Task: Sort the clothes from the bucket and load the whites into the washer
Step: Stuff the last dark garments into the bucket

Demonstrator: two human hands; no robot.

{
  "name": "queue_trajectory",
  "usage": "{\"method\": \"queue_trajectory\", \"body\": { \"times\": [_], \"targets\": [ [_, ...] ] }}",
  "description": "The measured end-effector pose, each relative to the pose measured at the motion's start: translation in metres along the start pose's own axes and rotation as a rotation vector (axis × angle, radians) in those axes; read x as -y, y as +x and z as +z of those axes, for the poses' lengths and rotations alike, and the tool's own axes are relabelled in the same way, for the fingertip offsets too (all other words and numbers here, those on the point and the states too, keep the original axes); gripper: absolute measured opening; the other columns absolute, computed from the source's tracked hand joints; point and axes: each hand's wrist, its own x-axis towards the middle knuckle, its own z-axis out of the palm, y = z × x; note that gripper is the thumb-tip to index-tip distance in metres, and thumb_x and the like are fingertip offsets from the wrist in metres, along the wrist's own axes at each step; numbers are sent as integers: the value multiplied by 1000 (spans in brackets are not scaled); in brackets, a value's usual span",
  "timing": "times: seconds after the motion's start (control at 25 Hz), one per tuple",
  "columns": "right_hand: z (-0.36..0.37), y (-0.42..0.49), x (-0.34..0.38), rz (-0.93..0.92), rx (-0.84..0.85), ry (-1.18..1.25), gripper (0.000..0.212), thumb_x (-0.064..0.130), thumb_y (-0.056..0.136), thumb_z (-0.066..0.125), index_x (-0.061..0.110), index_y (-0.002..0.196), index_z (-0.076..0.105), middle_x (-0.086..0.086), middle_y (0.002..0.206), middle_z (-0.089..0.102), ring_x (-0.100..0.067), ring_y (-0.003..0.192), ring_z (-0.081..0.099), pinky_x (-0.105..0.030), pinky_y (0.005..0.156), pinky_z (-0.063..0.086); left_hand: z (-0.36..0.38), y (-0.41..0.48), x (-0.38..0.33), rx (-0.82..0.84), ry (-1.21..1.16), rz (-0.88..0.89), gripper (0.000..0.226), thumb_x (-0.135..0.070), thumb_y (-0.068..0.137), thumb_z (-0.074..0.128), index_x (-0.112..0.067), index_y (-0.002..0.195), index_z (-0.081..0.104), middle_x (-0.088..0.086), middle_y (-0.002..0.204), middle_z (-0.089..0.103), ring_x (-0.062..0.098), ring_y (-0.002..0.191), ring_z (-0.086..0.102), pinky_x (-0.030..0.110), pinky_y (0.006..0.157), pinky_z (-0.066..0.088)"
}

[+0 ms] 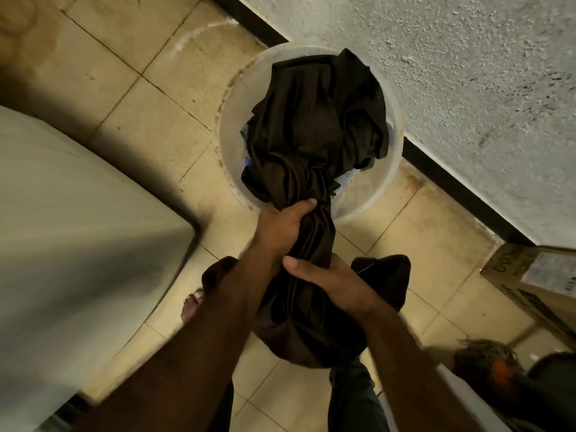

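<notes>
The bucket point(232, 126) sits on beige floor tiles point(124, 88) beside a rough wall point(467, 88).

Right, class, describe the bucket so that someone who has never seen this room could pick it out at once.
Find the rough white wall with its black skirting; where it meets the beige tiled floor stands the bucket. Unlike the cardboard box along the wall, it is round, pale and see-through, with a dark brown cloth spilling out of it.
</notes>
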Motion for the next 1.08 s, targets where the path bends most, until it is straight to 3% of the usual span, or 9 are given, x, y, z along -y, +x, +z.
{"method": "queue_trajectory", "body": {
  "times": [0.16, 0.28, 0.36, 0.48, 0.64, 0.76, 0.88, 0.96, 1.08],
  "targets": [
    [-4, -5, 11, -27, -118, -152, 26, 7, 83, 79, 3, 109, 77, -16, 108, 78, -30, 100, 75, -34, 85, 61, -12, 5, 5, 102, 104, 69, 39, -36, 89, 74, -13, 120, 72, 4, 117, 75, 15, 105, 72, 27, 88, 58],
    [-13, -10, 33, -41, -128, -35, 30, 6, 83, 77, 4, 112, 76, -18, 109, 77, -32, 96, 76, -33, 76, 62, -45, -5, 10, 574, -19, -290, 70, -71, 82, 63, -22, 131, 67, 6, 135, 66, 23, 124, 64, 38, 102, 52],
    [-20, -7, 56, -36, -153, -11, 39, 15, 82, 78, 6, 120, 73, -17, 113, 76, -33, 100, 75, -39, 88, 61, -63, -20, 25, 672, 42, -436, 62, -73, 81, 61, -24, 117, 75, 7, 133, 67, 15, 113, 70, 25, 87, 58],
    [-22, 14, 91, -25, -158, 133, 41, 20, 86, 76, 7, 124, 70, -14, 109, 77, -29, 92, 76, -40, 83, 63, -66, -42, 43, 549, 110, -296, 16, -32, 96, 61, -23, 104, 70, 15, 137, 63, -3, 81, 73, 13, 66, 56],
    [-5, 46, 106, -126, -383, -2, 55, 29, 79, 85, 9, 127, 68, -8, 115, 75, -26, 101, 73, -36, 91, 60, -29, -56, 36, 563, -89, -195, 45, -34, 78, 82, -24, 120, 71, 7, 113, 75, 22, 96, 75, 26, 67, 58],
    [-8, 49, 103, -315, -643, -216, 29, 45, 77, 85, 25, 93, 72, 11, 86, 72, -7, 78, 69, -17, 62, 55, -10, -49, 27, 394, -180, -171, 44, -15, 80, 73, -9, 124, 68, 22, 118, 72, 41, 107, 69, 38, 82, 59],
    [-22, 26, 84, -525, -819, -496, 36, 59, 86, 69, 24, 81, 73, 10, 74, 72, -6, 74, 70, -29, 67, 58, -10, -41, 7, 283, -239, -186, 47, -14, 79, 69, -5, 125, 68, 25, 119, 70, 42, 101, 69, 42, 84, 54],
    [-21, 7, 62, -640, -912, -604, 35, 61, 90, 61, 28, 95, 74, 13, 86, 72, -3, 83, 70, -37, 76, 62, -10, -31, -10, 258, -290, -169, 48, -23, 81, 66, -6, 126, 68, 18, 116, 72, 32, 92, 71, 34, 73, 56],
    [-13, -5, 25, -720, -1000, -719, 41, 48, 95, 59, 24, 129, 61, 4, 128, 61, -10, 113, 62, -33, 89, 60, 1, -6, -28, 194, -382, -142, 39, -33, 95, 57, -12, 126, 67, 13, 119, 74, 31, 106, 71, 37, 78, 59]
  ]
}}
